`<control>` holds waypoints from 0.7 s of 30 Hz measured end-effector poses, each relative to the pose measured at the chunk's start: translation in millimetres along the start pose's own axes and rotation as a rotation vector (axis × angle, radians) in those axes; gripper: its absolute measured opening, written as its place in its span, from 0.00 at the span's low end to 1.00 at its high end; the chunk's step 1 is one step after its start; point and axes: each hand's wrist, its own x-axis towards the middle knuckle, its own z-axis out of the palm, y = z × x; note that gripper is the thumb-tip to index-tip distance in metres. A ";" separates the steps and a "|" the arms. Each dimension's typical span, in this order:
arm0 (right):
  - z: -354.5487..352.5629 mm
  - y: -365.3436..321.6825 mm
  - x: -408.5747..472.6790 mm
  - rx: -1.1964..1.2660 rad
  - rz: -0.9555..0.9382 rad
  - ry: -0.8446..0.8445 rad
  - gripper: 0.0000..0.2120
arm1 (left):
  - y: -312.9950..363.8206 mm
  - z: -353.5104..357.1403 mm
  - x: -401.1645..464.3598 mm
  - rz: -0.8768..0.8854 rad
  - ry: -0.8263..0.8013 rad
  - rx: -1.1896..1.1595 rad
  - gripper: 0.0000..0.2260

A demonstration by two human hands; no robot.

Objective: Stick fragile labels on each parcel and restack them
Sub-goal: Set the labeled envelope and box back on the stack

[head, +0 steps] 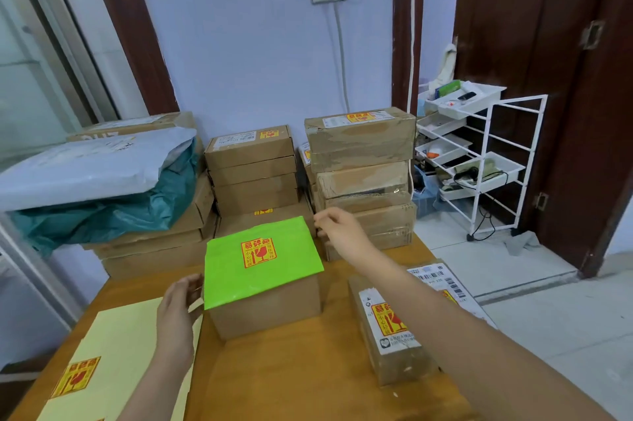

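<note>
- On the wooden table (308, 386): green-topped parcel (263, 278), fragile label (258, 252) stuck on its top.
- Left hand (178, 314) just beside the parcel's left edge, fingers relaxed, holding nothing; contact unclear.
- Right hand (339, 228) above the parcel's far right corner, fingers loosely curled, empty.
- Long labelled box (390, 328) to the right, lying flat.
- Yellow label sheet (113, 362) near left, one label on it.
- Parcel stacks (363, 177) behind, against the wall.

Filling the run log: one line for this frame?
left hand: open, beside green-topped box | right hand: open, at its far corner | label: on
</note>
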 end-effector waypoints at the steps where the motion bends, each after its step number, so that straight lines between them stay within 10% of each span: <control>1: -0.9 0.9 -8.4 0.012 0.019 0.001 0.06 | 0.2 1.5 -7.7 0.016 0.019 -0.009 0.12; 21: 19.0 -5.5 -50.8 0.130 0.094 0.005 0.21 | 7.1 26.2 -31.2 0.065 0.068 -0.082 0.07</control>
